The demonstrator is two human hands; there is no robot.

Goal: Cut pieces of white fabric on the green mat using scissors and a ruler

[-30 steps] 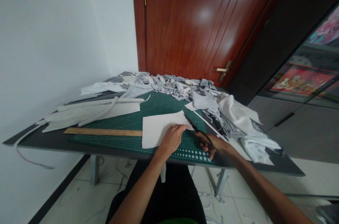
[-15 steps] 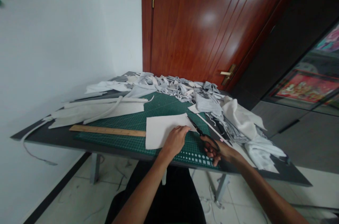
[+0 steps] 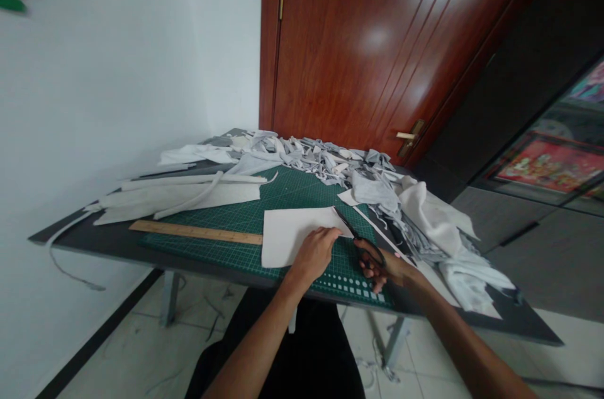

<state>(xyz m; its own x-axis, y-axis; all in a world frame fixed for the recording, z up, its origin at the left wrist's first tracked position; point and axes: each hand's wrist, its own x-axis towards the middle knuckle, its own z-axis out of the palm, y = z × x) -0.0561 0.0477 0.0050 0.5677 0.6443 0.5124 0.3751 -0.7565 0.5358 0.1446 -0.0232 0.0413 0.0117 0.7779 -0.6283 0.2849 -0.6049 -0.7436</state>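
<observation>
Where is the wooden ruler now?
The long wooden ruler lies on the green gridded cutting mat in the head view, just left of the white sheet under the left hand.

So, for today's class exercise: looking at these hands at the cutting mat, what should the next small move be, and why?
Probably one short snip with the scissors along the white fabric piece. The right hand holds them with the blades at the fabric's edge, and the left hand lies flat on the piece, pressing it to the green cutting mat.
</observation>
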